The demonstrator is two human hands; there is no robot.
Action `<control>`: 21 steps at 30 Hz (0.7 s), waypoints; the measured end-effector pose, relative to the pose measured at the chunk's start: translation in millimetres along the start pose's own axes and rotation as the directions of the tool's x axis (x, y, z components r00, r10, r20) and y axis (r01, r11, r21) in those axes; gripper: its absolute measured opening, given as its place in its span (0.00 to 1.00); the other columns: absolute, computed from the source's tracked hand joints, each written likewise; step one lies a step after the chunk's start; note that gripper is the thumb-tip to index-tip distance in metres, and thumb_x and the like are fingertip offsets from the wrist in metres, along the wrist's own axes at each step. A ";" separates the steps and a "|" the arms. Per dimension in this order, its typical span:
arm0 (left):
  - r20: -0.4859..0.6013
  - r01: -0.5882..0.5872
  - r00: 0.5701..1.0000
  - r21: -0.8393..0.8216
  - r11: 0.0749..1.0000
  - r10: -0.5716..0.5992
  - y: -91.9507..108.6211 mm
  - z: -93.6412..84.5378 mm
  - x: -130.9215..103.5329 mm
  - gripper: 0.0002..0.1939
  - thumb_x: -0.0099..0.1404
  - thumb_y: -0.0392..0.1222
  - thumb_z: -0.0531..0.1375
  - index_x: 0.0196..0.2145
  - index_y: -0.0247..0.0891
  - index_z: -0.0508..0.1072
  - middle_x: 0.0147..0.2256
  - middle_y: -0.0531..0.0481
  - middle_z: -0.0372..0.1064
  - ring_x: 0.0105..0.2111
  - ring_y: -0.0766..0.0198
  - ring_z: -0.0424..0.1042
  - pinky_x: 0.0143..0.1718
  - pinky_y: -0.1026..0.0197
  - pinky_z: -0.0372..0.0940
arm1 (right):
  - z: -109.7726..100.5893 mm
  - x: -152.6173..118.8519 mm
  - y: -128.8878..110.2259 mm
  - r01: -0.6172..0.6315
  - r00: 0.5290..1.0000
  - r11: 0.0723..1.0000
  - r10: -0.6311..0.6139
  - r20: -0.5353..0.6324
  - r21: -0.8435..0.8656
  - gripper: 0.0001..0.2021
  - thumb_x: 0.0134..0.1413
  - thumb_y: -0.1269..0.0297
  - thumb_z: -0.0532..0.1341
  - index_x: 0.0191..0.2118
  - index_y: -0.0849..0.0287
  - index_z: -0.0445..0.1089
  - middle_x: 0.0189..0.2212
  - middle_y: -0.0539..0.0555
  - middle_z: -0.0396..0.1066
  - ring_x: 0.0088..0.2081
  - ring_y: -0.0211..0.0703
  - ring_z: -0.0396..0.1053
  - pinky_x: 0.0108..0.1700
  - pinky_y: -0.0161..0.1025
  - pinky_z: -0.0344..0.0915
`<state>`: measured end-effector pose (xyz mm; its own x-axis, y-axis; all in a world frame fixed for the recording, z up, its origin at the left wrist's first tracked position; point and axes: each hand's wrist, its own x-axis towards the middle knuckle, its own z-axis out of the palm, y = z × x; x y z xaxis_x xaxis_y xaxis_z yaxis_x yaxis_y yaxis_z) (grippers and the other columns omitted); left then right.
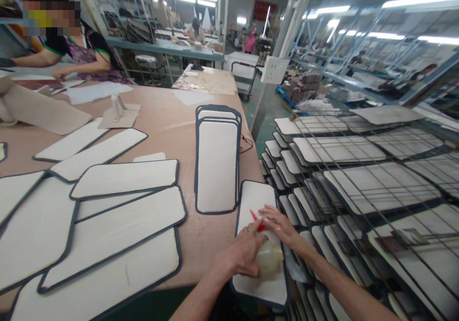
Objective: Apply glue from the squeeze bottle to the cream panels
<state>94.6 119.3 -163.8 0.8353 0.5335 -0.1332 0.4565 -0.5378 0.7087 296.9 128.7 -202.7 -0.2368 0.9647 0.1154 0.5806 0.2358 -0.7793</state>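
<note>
A translucent bottle (268, 259) with a red nozzle (258, 221) lies over a cream panel with a dark edge (251, 199) at the table's front right. My left hand (245, 251) is wrapped round the bottle near its neck. My right hand (278, 223) has its fingers bent at the red nozzle; what its fingertips pinch is hard to make out. Just beyond stands a neat stack of similar panels (218, 168).
More dark-edged panels (114, 244) overlap across the left of the table. A wire rack (344, 177) with many stacked panels stands close on the right. Red glasses (246, 143) lie by the stack. A person (86, 53) works at the upper left.
</note>
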 end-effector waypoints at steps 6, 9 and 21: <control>-0.049 0.036 0.998 -0.049 0.998 -0.038 -1.1 -5.0 -9.5 0.45 0.38 0.40 0.67 0.55 0.35 0.59 0.61 0.34 0.46 0.60 0.42 0.48 0.58 0.46 0.51 | -19.4 15.0 -5.6 -0.075 0.986 0.997 0.073 -0.148 -0.014 0.18 0.59 0.53 0.51 0.39 0.57 0.73 0.47 0.60 0.70 0.54 0.51 0.62 0.58 0.55 0.54; -0.084 0.050 0.995 -0.085 0.995 -0.057 0.7 -6.9 -12.2 0.47 0.38 0.42 0.68 0.57 0.36 0.58 0.60 0.35 0.48 0.59 0.44 0.50 0.58 0.47 0.51 | -27.7 17.6 -10.9 -0.083 0.973 0.996 0.072 -0.221 -0.044 0.17 0.57 0.56 0.53 0.47 0.58 0.69 0.50 0.61 0.67 0.53 0.51 0.63 0.56 0.56 0.56; -0.009 0.069 0.997 -0.227 0.971 -0.074 3.9 -17.5 -19.6 0.48 0.41 0.47 0.67 0.58 0.36 0.55 0.63 0.33 0.43 0.62 0.44 0.43 0.59 0.43 0.45 | -21.0 -14.6 -18.7 0.060 0.983 0.980 -0.091 -0.159 -0.190 0.12 0.52 0.65 0.59 0.44 0.56 0.71 0.50 0.60 0.67 0.56 0.53 0.59 0.57 0.58 0.56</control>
<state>74.7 118.2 -146.3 0.7965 0.5777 -0.1784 0.4320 -0.3374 0.8364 305.9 112.6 -176.9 -0.1621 0.9454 0.2827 0.7030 0.3117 -0.6393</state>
